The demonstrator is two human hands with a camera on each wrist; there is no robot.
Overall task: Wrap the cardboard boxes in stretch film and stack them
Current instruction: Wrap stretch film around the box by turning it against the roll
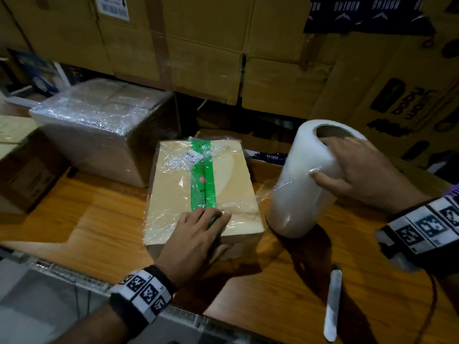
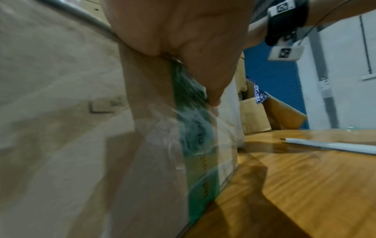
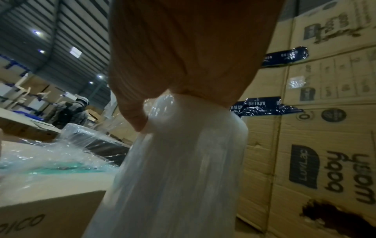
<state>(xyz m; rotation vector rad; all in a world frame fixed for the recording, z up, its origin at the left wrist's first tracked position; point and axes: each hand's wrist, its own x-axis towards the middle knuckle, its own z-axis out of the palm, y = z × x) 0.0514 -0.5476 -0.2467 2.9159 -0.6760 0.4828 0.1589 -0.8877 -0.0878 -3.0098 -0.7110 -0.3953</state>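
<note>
While taped, box (image 1: 202, 189) under left hand (image 1: 196, 234)

I see a slim white utility knife (image 1: 332, 302) lying flat on the wooden tabletop (image 1: 104, 229), near its front right edge, pointing roughly front to back. Along the tabletop's far edge rises a wall of big brown cartons (image 1: 203, 45), some sealed with dark blue printed tape (image 1: 367, 13); one at the far right reads "baby" in black print (image 3: 333, 170). A white barcode label (image 1: 113, 7) sits on a carton at the top left. From the right wrist view I make out a person in dark clothing (image 3: 71, 112) well beyond, under a corrugated roof (image 3: 61, 32) with ceiling lights.
</note>
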